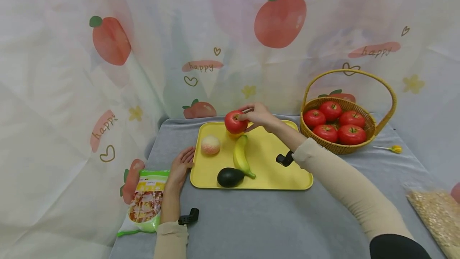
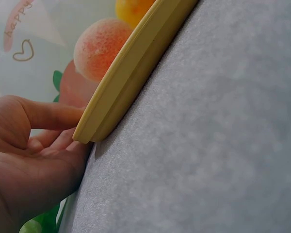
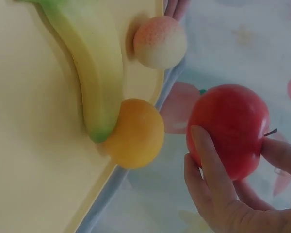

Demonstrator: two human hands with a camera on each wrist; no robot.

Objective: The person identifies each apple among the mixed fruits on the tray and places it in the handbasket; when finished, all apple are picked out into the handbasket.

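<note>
My right hand [image 1: 256, 116] holds a red apple [image 1: 234, 122] in its fingers, up above the far edge of a yellow tray [image 1: 276, 163]. Below the apple, an orange [image 3: 138, 136] lies on the tray, touching the tip of a banana [image 1: 240, 156]. A pale pink peach [image 1: 210, 145] sits near the tray's left side. At the front lies a dark avocado [image 1: 230, 177], by the banana's stem end. My left hand [image 1: 181, 167] rests beside the tray, its fingers [image 2: 63, 115] touching the left rim.
A wicker basket [image 1: 338, 149] with several red apples stands right of the tray. Beyond it lies a small yellow flower [image 1: 396, 149]. A green and white food packet [image 1: 145, 201] lies by the left forearm, and a clear bag of flakes [image 1: 436, 215] at far right.
</note>
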